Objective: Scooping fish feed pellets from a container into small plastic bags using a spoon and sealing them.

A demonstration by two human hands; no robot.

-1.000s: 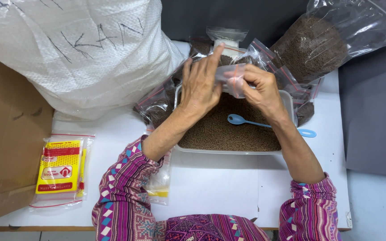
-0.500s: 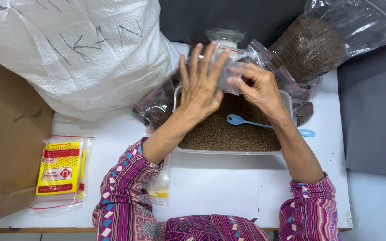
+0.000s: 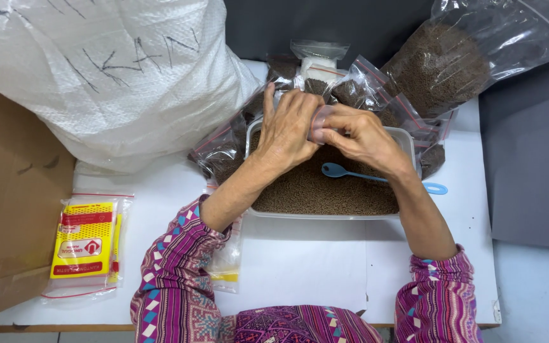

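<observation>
surface: white table, seen from above, with grey floor to the right.
near edge: patterned purple sleeves of the person at work.
near left: yellow packets in a clear bag, lying flat beside a brown cardboard box.
centre: clear plastic tub filled with brown pellets; blue spoon resting on them, its handle over the right rim.
left hand: fingers curled shut over one end of a small clear bag, above the tub.
right hand: fingers pinched closed on the same bag's other end, touching the left hand.
behind tub: several filled pellet bags, leaning together.
far left: big white woven sack.
far right: large clear bag of pellets.
</observation>
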